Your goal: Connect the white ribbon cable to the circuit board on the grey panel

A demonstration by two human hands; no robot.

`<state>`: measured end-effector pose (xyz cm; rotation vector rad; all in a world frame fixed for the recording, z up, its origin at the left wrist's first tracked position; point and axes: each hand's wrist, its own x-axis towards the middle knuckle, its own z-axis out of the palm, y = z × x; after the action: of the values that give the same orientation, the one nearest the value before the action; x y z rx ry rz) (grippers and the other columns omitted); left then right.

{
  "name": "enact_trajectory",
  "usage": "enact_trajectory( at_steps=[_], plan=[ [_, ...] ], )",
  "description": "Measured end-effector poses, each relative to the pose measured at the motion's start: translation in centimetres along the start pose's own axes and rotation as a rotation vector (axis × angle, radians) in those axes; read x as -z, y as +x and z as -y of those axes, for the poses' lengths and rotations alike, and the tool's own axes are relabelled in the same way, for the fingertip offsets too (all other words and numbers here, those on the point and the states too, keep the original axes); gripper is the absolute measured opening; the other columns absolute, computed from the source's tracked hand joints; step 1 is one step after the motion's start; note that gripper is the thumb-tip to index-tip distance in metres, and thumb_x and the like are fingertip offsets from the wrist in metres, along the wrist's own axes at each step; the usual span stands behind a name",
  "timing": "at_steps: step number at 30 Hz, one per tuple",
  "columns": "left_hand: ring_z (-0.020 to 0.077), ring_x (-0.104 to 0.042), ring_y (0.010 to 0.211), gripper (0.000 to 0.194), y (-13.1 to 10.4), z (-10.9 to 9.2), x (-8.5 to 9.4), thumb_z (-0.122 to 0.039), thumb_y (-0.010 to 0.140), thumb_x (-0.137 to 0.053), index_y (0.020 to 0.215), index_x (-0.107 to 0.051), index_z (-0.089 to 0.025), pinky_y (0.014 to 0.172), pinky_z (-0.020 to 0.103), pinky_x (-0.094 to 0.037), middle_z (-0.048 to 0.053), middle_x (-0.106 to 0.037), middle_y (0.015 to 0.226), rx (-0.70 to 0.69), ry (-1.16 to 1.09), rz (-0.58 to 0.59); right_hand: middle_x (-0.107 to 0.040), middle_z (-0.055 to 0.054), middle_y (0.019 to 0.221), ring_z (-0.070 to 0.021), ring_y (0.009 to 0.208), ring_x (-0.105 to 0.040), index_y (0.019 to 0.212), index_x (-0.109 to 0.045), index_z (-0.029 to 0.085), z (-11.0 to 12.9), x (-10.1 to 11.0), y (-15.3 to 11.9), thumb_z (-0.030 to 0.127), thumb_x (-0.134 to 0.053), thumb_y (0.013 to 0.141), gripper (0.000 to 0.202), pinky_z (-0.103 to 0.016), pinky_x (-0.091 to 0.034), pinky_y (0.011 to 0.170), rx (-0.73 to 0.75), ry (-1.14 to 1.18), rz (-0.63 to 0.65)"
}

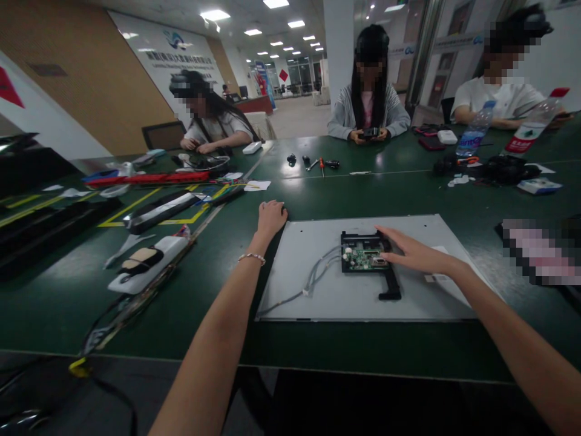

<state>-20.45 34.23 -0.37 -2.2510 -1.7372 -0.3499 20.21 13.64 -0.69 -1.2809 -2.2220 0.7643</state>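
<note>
On the panel [331, 304], the circuit board [362, 259], long axis crosswise, lies left of the nearer right hand [411, 249], fingers wide; for the left hand [272, 219], I can't tell.

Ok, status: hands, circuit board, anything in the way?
Left hand at far left corner of gray panel. Right hand at right side of circuit board. Board components up on black bracket. Possible snag: gray cable across panel's left half.
</note>
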Motion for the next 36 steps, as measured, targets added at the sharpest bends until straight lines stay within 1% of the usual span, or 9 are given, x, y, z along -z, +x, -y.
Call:
enact_trajectory(
  at_steps=[4,9,12,15,19,22,24,30,36],
  plan=[
    [0.0260,-0.062,0.109,0.034,-1.1,-0.6,0.9,-0.021,0.090,-0.040,0.107,-0.070,-0.016,0.110,0.046,-0.030,0.012,-0.070,0.112,-0.024,-0.011,-0.031,-0.031,-0.006,0.160,-0.0333,0.143,-0.034,0.157,-0.019,0.035,-0.2,-0.1,0.0,0.054,-0.052,0.092,0.075,-0.058,-0.029,0.117,0.018,-0.022,-0.010],
    [0.0239,-0.063,0.109,0.037,-2.4,-1.0,2.0,-0.017,0.090,-0.039,0.110,-0.071,-0.017,0.101,0.036,-0.040,0.010,-0.071,0.114,-0.029,-0.016,0.035,-0.034,-0.007,0.158,-0.0327,0.143,-0.035,0.156,-0.022,0.035,0.0,-0.1,-0.1,0.054,-0.051,0.092,0.073,-0.057,-0.030,0.117,0.024,-0.038,-0.022],
    [0.0233,-0.064,0.108,0.038,-3.3,-1.2,2.9,-0.015,0.090,-0.038,0.109,-0.071,-0.017,0.099,0.033,-0.042,0.010,-0.072,0.113,-0.012,-0.010,0.026,-0.036,-0.006,0.157,-0.0317,0.141,-0.038,0.155,-0.024,0.036,0.0,-0.1,-0.2,0.054,-0.052,0.092,0.071,-0.056,-0.032,0.116,0.024,-0.037,-0.032],
    [0.0238,-0.065,0.108,0.038,-4.3,-1.4,3.9,-0.017,0.092,-0.037,0.111,-0.070,-0.018,0.096,0.032,-0.045,0.010,-0.072,0.113,0.051,-0.019,0.016,-0.039,-0.005,0.156,-0.0317,0.140,-0.040,0.154,-0.027,0.038,0.0,-0.2,-0.2,0.053,-0.053,0.092,0.068,-0.058,-0.034,0.115,0.038,-0.037,-0.047],
    [0.0241,-0.066,0.106,0.040,-5.7,-1.6,5.0,-0.020,0.092,-0.040,0.124,-0.064,-0.019,0.091,0.032,-0.047,0.010,-0.072,0.113,0.128,-0.063,0.007,-0.039,-0.005,0.156,-0.0314,0.140,-0.039,0.153,-0.029,0.038,0.0,-0.2,-0.2,0.054,-0.052,0.092,0.067,-0.057,-0.033,0.115,0.052,-0.038,-0.050],
    [0.0241,-0.067,0.103,0.051,-6.6,-1.8,5.3,-0.020,0.089,-0.046,0.140,-0.051,-0.018,0.089,0.032,-0.048,0.008,-0.074,0.109,0.185,-0.111,-0.010,-0.039,-0.006,0.155,-0.0307,0.141,-0.039,0.152,-0.031,0.036,0.2,-0.3,-0.1,0.056,-0.051,0.092,0.066,-0.056,-0.030,0.117,0.049,-0.045,-0.052],
    [0.0244,-0.067,0.102,0.055,-6.9,-1.9,5.3,-0.020,0.087,-0.049,0.142,-0.048,-0.019,0.088,0.032,-0.049,0.007,-0.075,0.106,0.201,-0.133,-0.017,-0.040,-0.007,0.155,-0.0295,0.141,-0.038,0.152,-0.032,0.035,0.2,-0.3,-0.1,0.056,-0.050,0.093,0.065,-0.055,-0.028,0.118,0.045,-0.053,-0.055],
    [0.0234,-0.067,0.100,0.041,-7.0,-2.3,5.2,-0.019,0.085,-0.051,0.124,-0.064,-0.020,0.086,0.030,-0.050,0.005,-0.075,0.102,0.202,-0.189,-0.010,-0.040,-0.007,0.155,-0.0309,0.141,-0.039,0.152,-0.031,0.034,0.2,-0.2,-0.2,0.057,-0.051,0.092,0.067,-0.056,-0.030,0.117,0.038,-0.054,-0.053],
    [0.0219,-0.066,0.100,0.029,-7.0,-4.1,7.3,-0.023,0.090,-0.048,0.107,-0.072,-0.019,0.092,0.030,-0.049,0.006,-0.073,0.109,0.071,-0.262,-0.080,-0.037,-0.008,0.157,-0.0313,0.141,-0.038,0.155,-0.026,0.033,0.8,-0.1,-0.4,0.055,-0.052,0.092,0.072,-0.056,-0.031,0.116,0.008,-0.039,-0.057]
  ],
)
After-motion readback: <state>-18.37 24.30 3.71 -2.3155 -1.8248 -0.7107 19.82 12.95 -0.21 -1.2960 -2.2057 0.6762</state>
